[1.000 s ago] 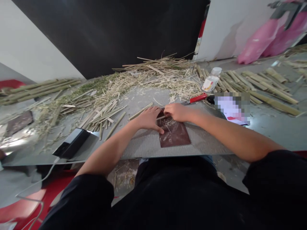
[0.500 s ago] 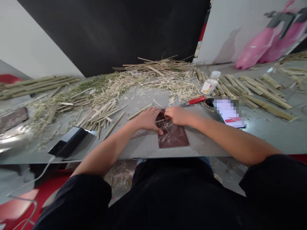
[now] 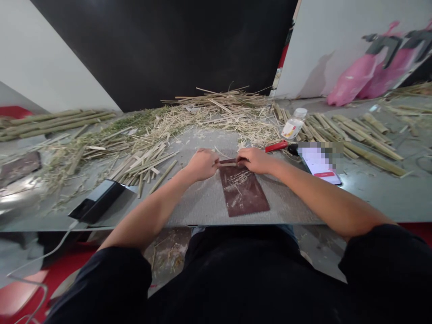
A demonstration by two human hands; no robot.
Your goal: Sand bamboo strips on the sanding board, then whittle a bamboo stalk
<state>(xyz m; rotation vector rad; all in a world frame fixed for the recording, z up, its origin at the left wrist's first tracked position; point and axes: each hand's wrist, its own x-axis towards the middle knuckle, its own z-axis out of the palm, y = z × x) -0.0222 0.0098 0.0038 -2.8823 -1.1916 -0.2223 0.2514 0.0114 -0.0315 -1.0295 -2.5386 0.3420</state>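
Both ends of a short, thin bamboo strip (image 3: 228, 164) are pinched, one by my left hand (image 3: 203, 164) and one by my right hand (image 3: 255, 160). Fingers of both hands are closed, and the strip lies level between them. Beneath it is a dark reddish-brown sheet of sandpaper (image 3: 245, 193), flat on the grey tabletop and streaked with pale dust. The strip is over the sheet's far end; I cannot tell whether it touches. My right fingers hide the strip's right end.
A red-handled tool (image 3: 276, 146) and a lit phone (image 3: 320, 166) lie to the right, near a small labelled bottle (image 3: 294, 124). Split bamboo pieces (image 3: 364, 139) are behind them. Bamboo shavings (image 3: 216, 114) heap along the back; a black device (image 3: 97, 200) stands left.
My left hand has drawn back leftward off the sandpaper and now grips the strip's left end. More of the sandpaper is uncovered. My right hand has shifted slightly right.
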